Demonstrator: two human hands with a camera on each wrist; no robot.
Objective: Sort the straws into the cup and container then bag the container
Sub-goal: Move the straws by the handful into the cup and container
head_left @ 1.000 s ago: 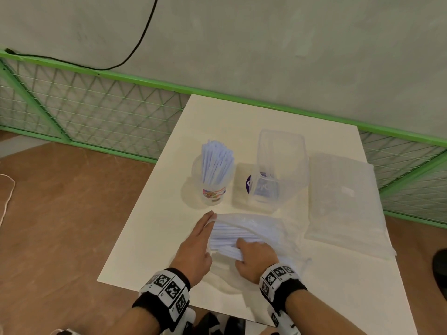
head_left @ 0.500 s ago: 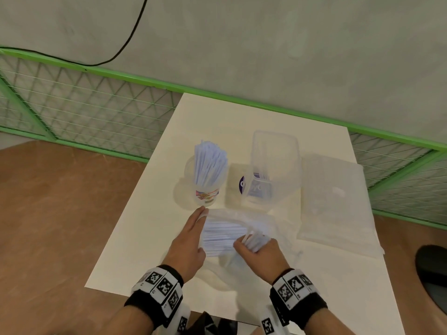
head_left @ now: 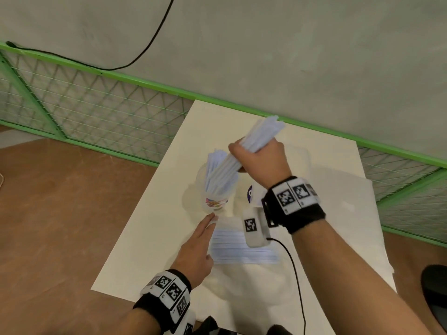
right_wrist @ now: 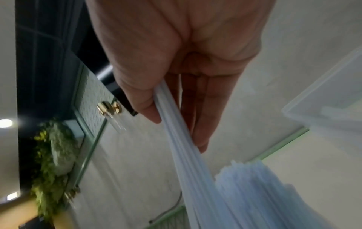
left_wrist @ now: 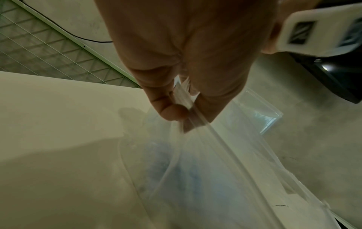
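My right hand is raised over the table and grips a bundle of white straws. The bundle slants down and its lower ends reach into the clear cup, which holds several more straws. In the right wrist view the straws run between thumb and fingers. My left hand lies at the left edge of a clear packet of straws on the table. The left wrist view shows thumb and finger pinching the packet's film. The clear container stands behind my right wrist, mostly hidden.
A large clear zip bag lies flat on the right of the white table. A green mesh fence runs along the far side, under a grey wall. The table's left and near edges are close to my arms.
My right hand has lifted a bundle of straws out of the packet and carried it up to the cup. My left hand has stayed at the packet's left edge.
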